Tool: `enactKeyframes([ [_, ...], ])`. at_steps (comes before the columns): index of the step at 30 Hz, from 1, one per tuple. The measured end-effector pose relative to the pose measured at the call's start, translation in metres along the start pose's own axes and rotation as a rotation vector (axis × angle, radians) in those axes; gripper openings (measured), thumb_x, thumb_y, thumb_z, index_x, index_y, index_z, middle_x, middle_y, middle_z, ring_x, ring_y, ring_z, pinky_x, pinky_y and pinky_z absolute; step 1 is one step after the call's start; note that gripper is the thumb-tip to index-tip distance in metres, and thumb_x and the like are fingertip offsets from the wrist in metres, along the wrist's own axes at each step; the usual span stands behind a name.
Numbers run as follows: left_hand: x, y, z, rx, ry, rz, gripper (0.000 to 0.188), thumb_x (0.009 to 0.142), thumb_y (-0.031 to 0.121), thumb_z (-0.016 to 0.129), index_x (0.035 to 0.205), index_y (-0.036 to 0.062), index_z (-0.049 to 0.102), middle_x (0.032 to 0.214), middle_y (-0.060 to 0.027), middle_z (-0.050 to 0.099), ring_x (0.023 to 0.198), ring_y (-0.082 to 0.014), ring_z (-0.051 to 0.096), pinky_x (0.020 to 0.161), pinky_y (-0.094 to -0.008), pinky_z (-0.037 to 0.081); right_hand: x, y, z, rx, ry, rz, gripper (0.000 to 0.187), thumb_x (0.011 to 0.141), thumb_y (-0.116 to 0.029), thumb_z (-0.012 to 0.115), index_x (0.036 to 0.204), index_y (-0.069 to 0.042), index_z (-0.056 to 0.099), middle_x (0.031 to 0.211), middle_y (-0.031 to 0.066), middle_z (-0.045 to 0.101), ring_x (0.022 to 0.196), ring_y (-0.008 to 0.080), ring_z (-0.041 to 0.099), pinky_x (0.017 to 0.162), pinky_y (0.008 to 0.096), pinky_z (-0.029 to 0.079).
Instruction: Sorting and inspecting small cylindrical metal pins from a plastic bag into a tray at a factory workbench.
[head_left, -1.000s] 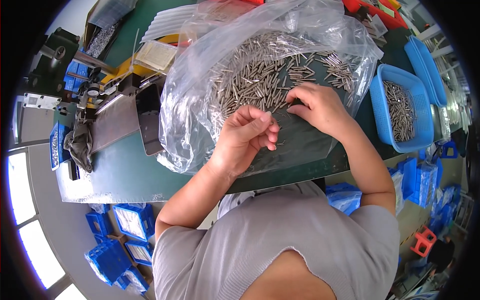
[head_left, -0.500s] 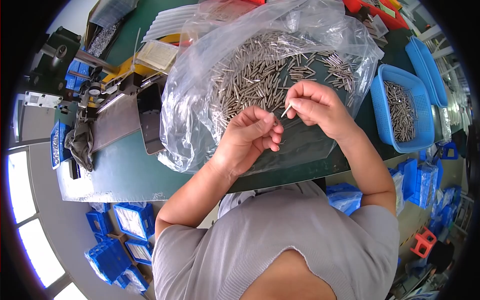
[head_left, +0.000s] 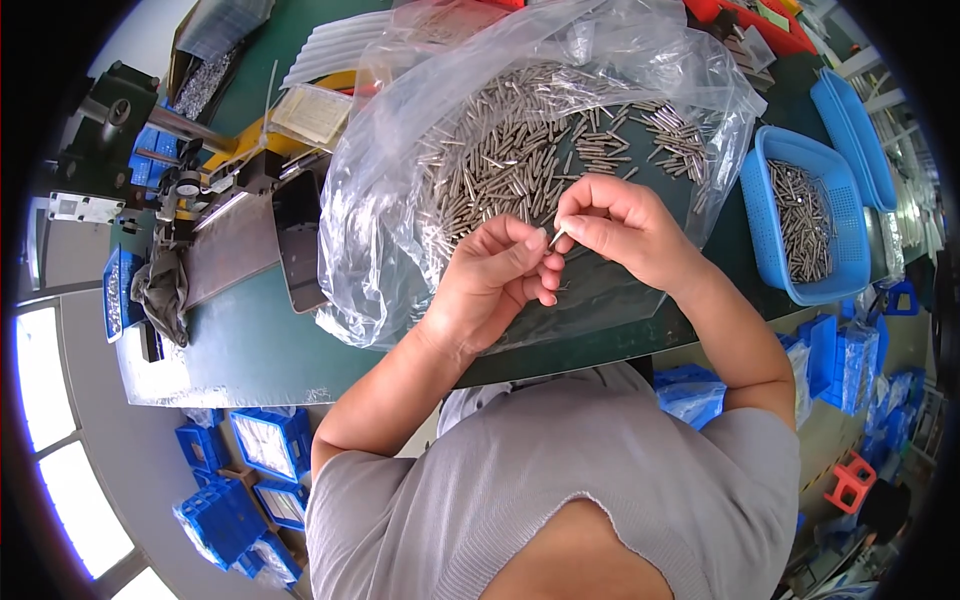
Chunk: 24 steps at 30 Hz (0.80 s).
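Between thumb and forefinger, my right hand (head_left: 622, 232) pinches a thin pale metal pin (head_left: 557, 237), tilted with its lower end toward my left fingertips. My left hand (head_left: 497, 268) is closed, thumb against the curled fingers; whatever it may hold at the tips is hidden. The two hands almost meet above the near part of a clear plastic bag (head_left: 365, 215). Just beyond them, a heap of small grey metal pins (head_left: 505, 165) lies on and under the bag's film. Smaller clusters of these pins (head_left: 680, 142) lie farther right.
At right stands a blue perforated basket (head_left: 757, 215) holding many metal pins, beside another blue basket (head_left: 850, 140). A dark phone-like slab (head_left: 297, 240) and a bench machine (head_left: 120, 110) are at left. The green table (head_left: 240, 345) has its curved near edge by my body.
My right hand has moved slightly left and brought the pin up to my left fingertips. My left hand has stayed nearly where it was.
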<state>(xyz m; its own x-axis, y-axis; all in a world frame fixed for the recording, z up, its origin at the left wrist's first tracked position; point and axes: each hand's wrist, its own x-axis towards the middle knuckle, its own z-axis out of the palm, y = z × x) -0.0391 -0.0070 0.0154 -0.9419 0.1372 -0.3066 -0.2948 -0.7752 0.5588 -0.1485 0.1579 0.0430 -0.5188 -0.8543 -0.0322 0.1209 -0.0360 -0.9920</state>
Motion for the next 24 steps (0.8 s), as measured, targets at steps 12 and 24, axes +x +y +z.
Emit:
enactKeyframes([
  [12,0.002,-0.001,-0.003,0.013,-0.006,0.07,0.011,0.091,0.012,0.055,0.086,0.0024,0.056,0.081,-0.0108,0.063,0.067,-0.0167,0.062,0.059,-0.0277,0.053,0.003,0.004,-0.011,0.297,0.201,0.148,0.009,0.086,-0.014,0.055,0.088,-0.005,0.057,0.071,-0.002,0.053,0.058,0.0031,0.045,0.05,0.0172,0.034],
  [24,0.0,0.004,-0.005,-0.029,0.016,0.138,0.008,0.091,0.01,0.053,0.089,0.0026,0.055,0.082,-0.0109,0.062,0.069,-0.0167,0.061,0.06,-0.0287,0.053,0.009,0.013,-0.012,-0.865,0.217,-0.058,0.012,0.076,-0.014,0.066,0.078,-0.006,0.058,0.069,0.0039,0.057,0.062,0.0167,0.057,0.054,0.0298,0.043],
])
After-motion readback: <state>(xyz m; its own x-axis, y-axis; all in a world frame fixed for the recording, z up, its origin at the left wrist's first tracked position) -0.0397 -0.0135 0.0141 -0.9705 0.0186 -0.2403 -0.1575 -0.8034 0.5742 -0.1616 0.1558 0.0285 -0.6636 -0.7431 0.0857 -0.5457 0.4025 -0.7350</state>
